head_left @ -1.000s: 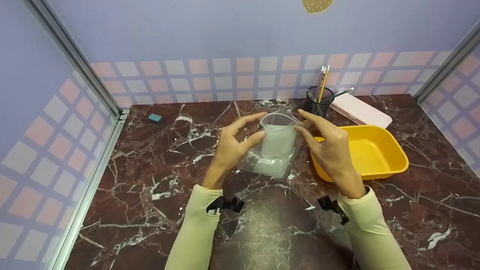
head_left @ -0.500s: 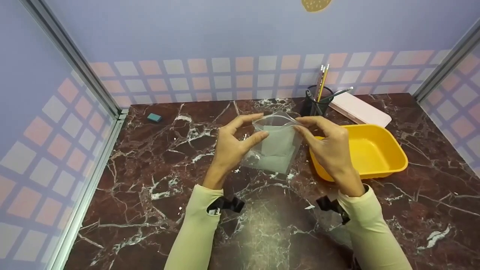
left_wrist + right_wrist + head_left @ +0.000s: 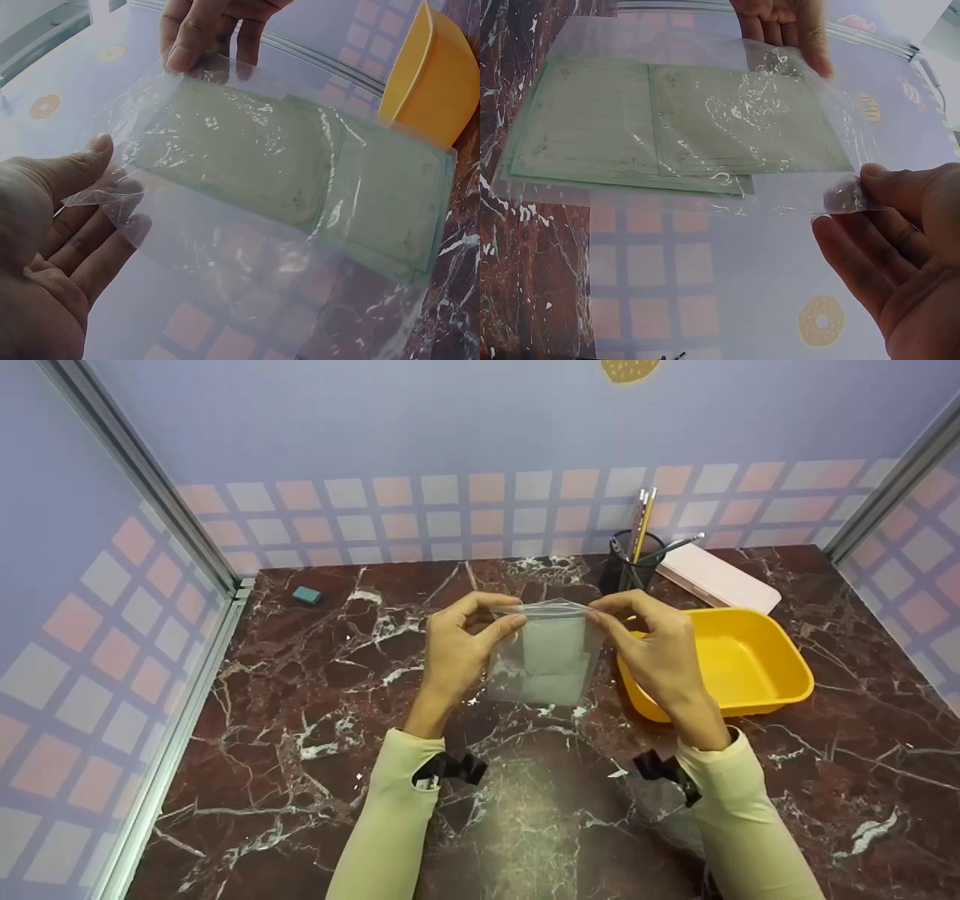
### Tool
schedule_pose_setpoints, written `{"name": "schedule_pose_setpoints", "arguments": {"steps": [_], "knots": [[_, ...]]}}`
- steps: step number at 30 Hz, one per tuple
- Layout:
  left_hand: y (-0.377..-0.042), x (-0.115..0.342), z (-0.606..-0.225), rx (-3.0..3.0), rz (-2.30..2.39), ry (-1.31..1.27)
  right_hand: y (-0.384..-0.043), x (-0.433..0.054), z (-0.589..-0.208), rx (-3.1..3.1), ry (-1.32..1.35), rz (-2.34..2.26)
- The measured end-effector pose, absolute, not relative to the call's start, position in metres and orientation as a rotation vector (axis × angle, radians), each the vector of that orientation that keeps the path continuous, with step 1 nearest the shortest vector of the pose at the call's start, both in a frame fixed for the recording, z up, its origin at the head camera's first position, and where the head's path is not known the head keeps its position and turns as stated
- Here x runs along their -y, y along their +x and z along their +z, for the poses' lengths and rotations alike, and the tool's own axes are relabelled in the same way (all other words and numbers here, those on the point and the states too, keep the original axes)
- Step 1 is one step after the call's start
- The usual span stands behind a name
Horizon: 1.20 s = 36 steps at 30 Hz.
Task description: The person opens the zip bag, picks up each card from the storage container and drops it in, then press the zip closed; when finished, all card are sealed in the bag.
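A clear zip bag [image 3: 504,675] hangs between my two hands above the table. Inside it lie pale green, lined note sheets [image 3: 589,120], in two overlapping stacks. My left hand [image 3: 456,649] pinches the bag's top left corner between thumb and fingers. At the opposite top corner my right hand [image 3: 652,649] pinches the bag the same way. The bag's mouth runs nearly straight between the hands, its edges lying close together. In the left wrist view, the left thumb [image 3: 90,159] is on the near face of the plastic, with fingers behind it.
A yellow basin [image 3: 739,667] stands just right of the right hand. Behind it are a black mesh pen cup [image 3: 626,574] holding several pencils and a pale pink case [image 3: 720,577]. A small teal block [image 3: 307,595] lies at the back left of the marbled table [image 3: 300,810].
The bag's mouth was a round gap a second ago and is now drawn flat and straight. My left hand shifted slightly left, and both hands moved a little lower.
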<state>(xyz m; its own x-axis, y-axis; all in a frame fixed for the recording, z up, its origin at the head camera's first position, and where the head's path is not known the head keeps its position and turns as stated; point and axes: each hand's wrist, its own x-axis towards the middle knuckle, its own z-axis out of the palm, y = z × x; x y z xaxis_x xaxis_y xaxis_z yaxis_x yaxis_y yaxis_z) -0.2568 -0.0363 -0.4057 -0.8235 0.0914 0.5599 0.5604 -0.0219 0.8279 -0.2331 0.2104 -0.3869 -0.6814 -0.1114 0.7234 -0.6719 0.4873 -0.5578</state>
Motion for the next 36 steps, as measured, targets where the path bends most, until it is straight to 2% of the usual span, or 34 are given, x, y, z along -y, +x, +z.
{"name": "schedule_pose_setpoints", "arguments": {"steps": [6, 15, 19, 30, 36], "knots": [[-0.257, 0.042, -0.404, 1.933, -1.859, -0.735, -0.235, -0.217, -0.386, 2.151, 0.637, 1.182], [-0.253, 0.043, -0.399, 1.933, -1.83, -0.653, -0.235, -0.224, -0.381, 2.215, 0.641, 1.095], [-0.252, 0.041, -0.398, 1.986, -1.779, -0.742, -0.233, -0.228, -0.378, 2.256, 0.639, 0.975], [-0.242, 0.024, -0.393, 1.921, -1.543, -0.923, -0.222, -0.205, -0.375, 2.168, 0.968, 0.837], [-0.24, 0.017, -0.394, 1.89, -1.477, -1.014, -0.221, -0.198, -0.378, 2.123, 0.999, 0.882]]}}
